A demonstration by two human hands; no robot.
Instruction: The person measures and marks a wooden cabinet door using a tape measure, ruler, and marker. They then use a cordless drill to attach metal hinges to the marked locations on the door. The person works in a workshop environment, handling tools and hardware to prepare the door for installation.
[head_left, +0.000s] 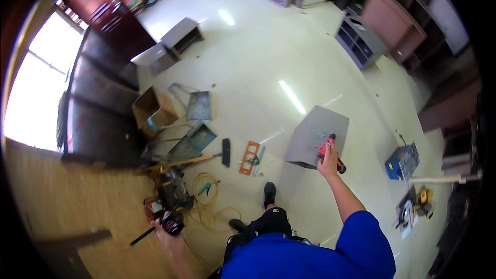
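Note:
My right hand (pixel 327 167) is wrapped round a red and black cordless drill (pixel 323 151). It holds the drill over the top of a grey box-shaped cabinet (pixel 305 142) on the floor; whether the two touch, I cannot tell. A small heap of light-coloured hardware (pixel 318 134), too small to name, lies on that cabinet's top. At the lower left, my left hand (pixel 164 236) grips a black rounded tool (pixel 172 223) with red marks, blurred. A dark strip (pixel 142 236) sticks out to the left beside that hand.
An orange mitre box (pixel 248 157) and a broom (pixel 226 153) lie ahead of my feet. Yellow hose (pixel 200 206) coils beside a compressor-like machine (pixel 173 191). A cardboard box (pixel 154 109) and dustpans (pixel 199 106) stand left. A blue toolbox (pixel 402 161) sits right.

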